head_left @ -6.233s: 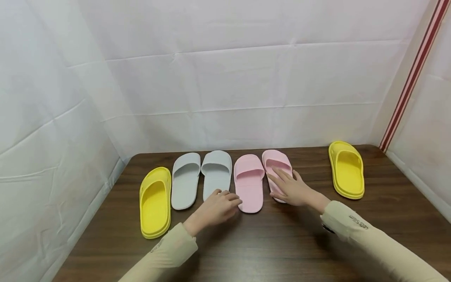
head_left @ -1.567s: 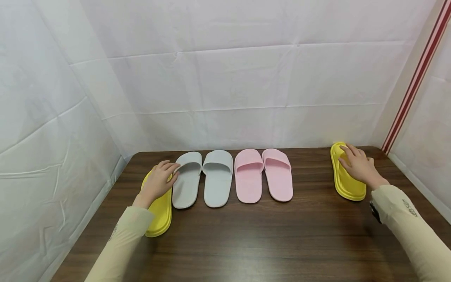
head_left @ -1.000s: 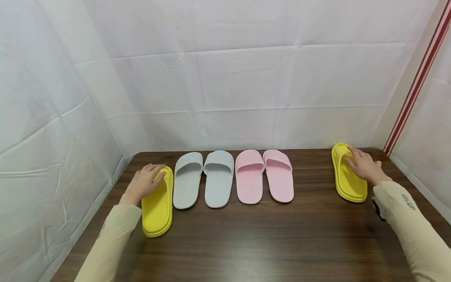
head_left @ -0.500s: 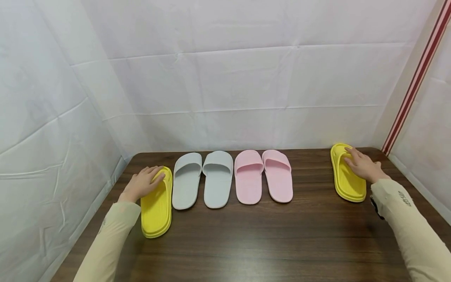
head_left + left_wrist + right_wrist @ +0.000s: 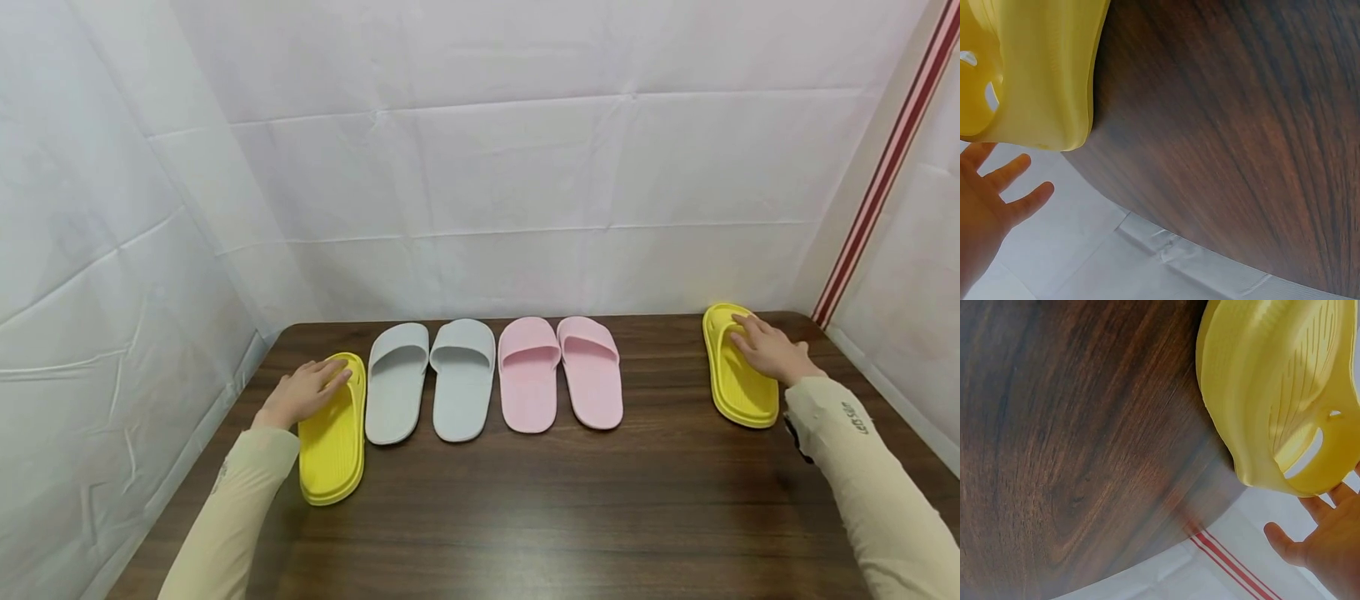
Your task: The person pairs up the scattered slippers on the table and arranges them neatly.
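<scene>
My left hand lies over the strap of a yellow slipper at the table's left. Its fingers look spread and fairly straight in the left wrist view, against the slipper's strap. Far to the right, my right hand rests over the strap of another yellow slipper. The right wrist view has that hand's thumb apart from the slipper, while other fingers meet its edge and are partly hidden. Both yellow slippers sit flat, toes toward the back.
Between them stand two light grey slippers and two pink slippers in a row along the back edge. The dark wooden table is enclosed by white cloth, with a red stripe at right.
Earlier my hands were near the pink slippers, and the left pink one has since shifted back. Both hands moved outward to the yellow slippers. Over the last second they have hardly moved.
</scene>
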A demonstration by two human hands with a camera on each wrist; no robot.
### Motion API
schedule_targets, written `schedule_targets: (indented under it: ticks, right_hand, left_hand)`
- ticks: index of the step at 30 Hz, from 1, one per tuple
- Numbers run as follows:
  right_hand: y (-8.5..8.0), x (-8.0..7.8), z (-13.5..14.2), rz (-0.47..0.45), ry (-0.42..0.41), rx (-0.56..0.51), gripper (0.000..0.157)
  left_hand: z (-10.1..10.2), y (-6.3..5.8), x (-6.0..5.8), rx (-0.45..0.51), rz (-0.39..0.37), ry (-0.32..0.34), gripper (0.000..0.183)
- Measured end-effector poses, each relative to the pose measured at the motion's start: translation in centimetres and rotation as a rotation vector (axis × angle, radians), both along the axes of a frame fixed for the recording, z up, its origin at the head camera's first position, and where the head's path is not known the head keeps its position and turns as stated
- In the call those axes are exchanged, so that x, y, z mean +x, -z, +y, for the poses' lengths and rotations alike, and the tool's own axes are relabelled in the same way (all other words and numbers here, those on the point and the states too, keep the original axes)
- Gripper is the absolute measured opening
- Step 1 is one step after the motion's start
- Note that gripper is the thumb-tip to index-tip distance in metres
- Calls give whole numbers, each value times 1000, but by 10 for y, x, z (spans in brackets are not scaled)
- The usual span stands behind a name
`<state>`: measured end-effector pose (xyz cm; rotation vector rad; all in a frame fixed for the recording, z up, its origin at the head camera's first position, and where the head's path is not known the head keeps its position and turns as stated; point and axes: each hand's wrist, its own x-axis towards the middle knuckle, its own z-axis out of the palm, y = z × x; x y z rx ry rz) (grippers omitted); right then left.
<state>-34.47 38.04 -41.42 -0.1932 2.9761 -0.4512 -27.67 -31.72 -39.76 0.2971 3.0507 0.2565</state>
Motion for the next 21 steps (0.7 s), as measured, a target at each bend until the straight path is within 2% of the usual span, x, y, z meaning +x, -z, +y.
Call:
schedule_targets:
  ticks: [8,14,21]
  right_hand:
    - [0,-2,-1,12,13,-12,69]
    - [0,3,-2,-5,26,-24,72]
    - [2,9,3,-5,29,-52,66]
  left_hand:
    - [-3,-1,1,20,-10,-9,62]
    - [-6,-2,3,19,-15,-3,60]
    - [-10,0,6,58,-2,23,56]
